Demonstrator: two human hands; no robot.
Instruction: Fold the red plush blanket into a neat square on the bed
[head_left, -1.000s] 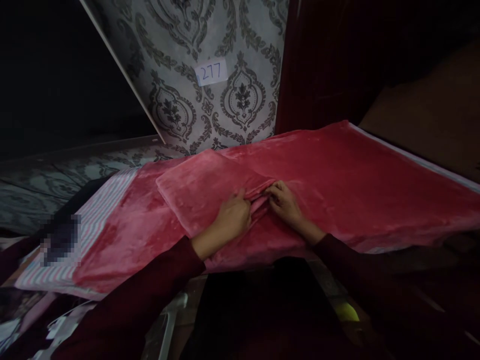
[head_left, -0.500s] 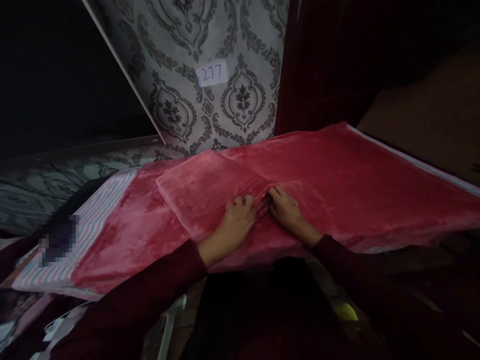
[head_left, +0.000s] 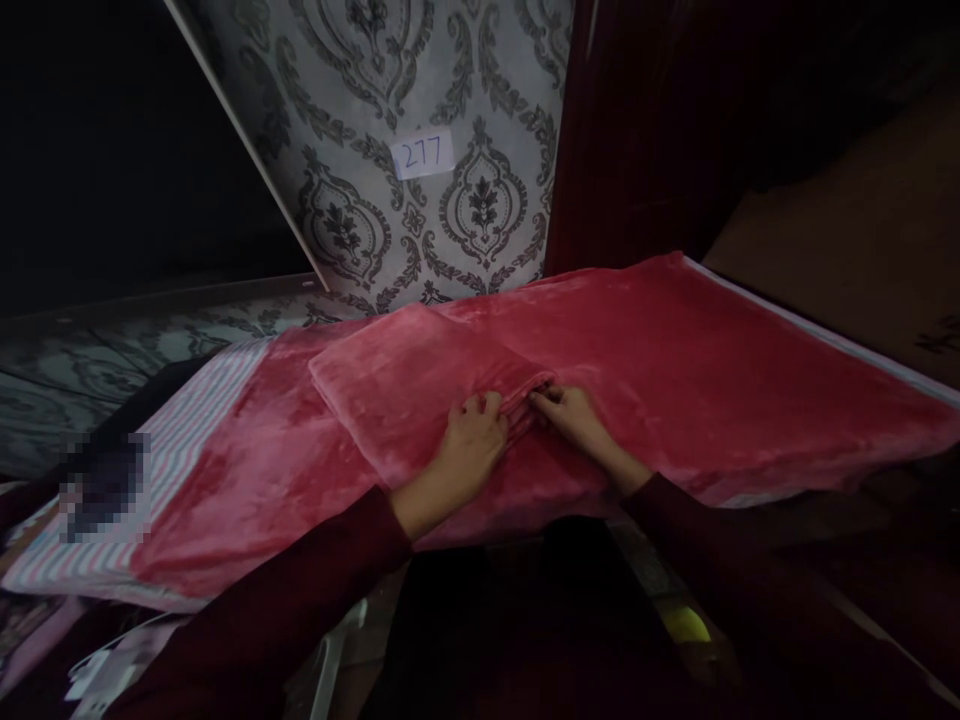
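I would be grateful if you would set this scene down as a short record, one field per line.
Left hand: on the pink cloth, fingers bent
Right hand: thumb and fingers at the pink cloth's right end, apparently pinching it
Cloth state: mostly flat, gathered in ridges between the hands
Underneath: red cover, spread wide
Left end: striped fabric
Wall: patterned, with a label reading 277
Light: dim

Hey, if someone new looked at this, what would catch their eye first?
Probably the red plush cloth stretching across the middle of the view. On top of it lies a squarish pink plush piece, with the left hand resting on it and the right hand pinching its edge. Above, a paper label reading 277 stands out on the damask wallpaper.
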